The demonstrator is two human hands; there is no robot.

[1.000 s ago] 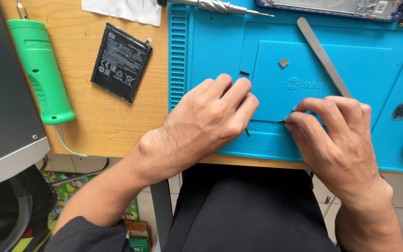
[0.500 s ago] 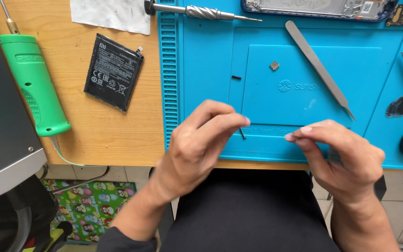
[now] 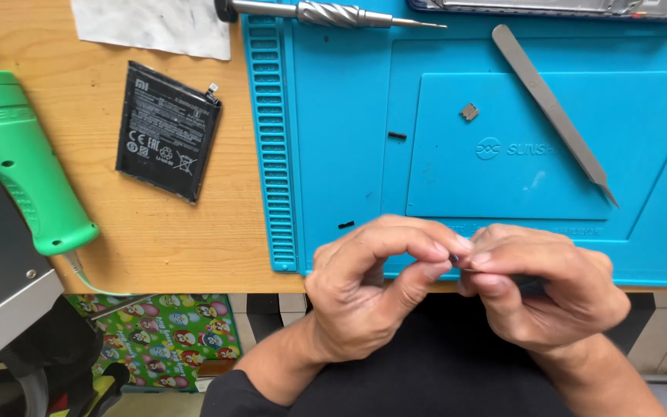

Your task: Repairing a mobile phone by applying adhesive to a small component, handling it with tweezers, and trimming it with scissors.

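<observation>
Lower centre of frame, left hand (image 3: pixel 372 289) and right hand (image 3: pixel 546 289) pinch tiny dark part (image 3: pixel 455 258) over blue mat (image 3: pixel 333 154); slip could drop it floorward.

Mat (image 3: pixel 333 139) on bench's (image 3: pixel 171 232) right part. Battery (image 3: pixel 166 131) on bench left of mat; handled tool (image 3: pixel 21 162) at left edge. Screwdriver (image 3: pixel 333 13) along mat's far edge; tweezers (image 3: pixel 553 112) right of centre. 2 hands (image 3: pixel 372 297) (image 3: pixel 546 289) at near edge, pinching possibly 1 small part.
</observation>
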